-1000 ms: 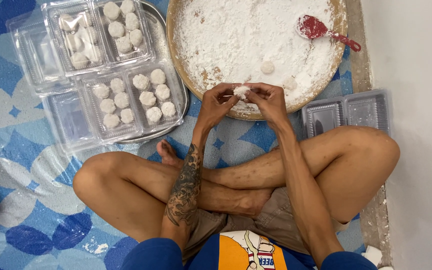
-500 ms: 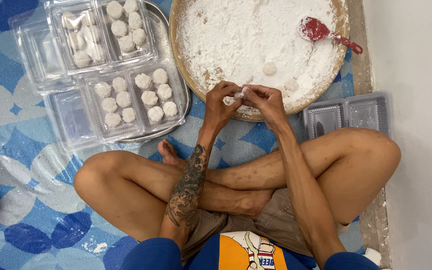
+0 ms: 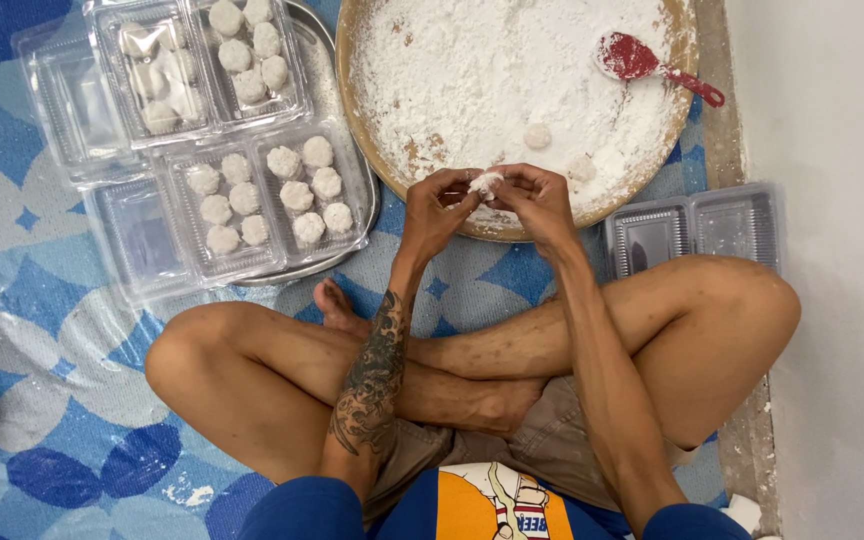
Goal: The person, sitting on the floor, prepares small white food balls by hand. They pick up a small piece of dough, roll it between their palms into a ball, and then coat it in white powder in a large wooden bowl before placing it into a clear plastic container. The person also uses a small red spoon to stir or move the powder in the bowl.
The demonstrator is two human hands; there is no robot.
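My left hand (image 3: pixel 434 207) and my right hand (image 3: pixel 535 198) meet over the near rim of a round woven tray (image 3: pixel 372 140) and pinch one small white floury dough ball (image 3: pixel 485 183) between their fingertips. The tray holds a thick layer of white flour (image 3: pixel 472 70). Two more small balls (image 3: pixel 537 135) lie in the flour just beyond my hands. A red spoon (image 3: pixel 642 62) rests in the flour at the far right. I sit cross-legged on a blue patterned mat (image 3: pixel 12 300).
To the left, clear plastic compartment boxes (image 3: pixel 242 195) on a metal tray (image 3: pixel 364 175) hold several flour-coated balls. Empty clear boxes (image 3: pixel 692 225) lie by my right knee. A white wall (image 3: pixel 832 250) runs along the right.
Both hands stay together over the tray's near rim, with the fingers shifting slightly around the dough ball. Nothing else has moved.
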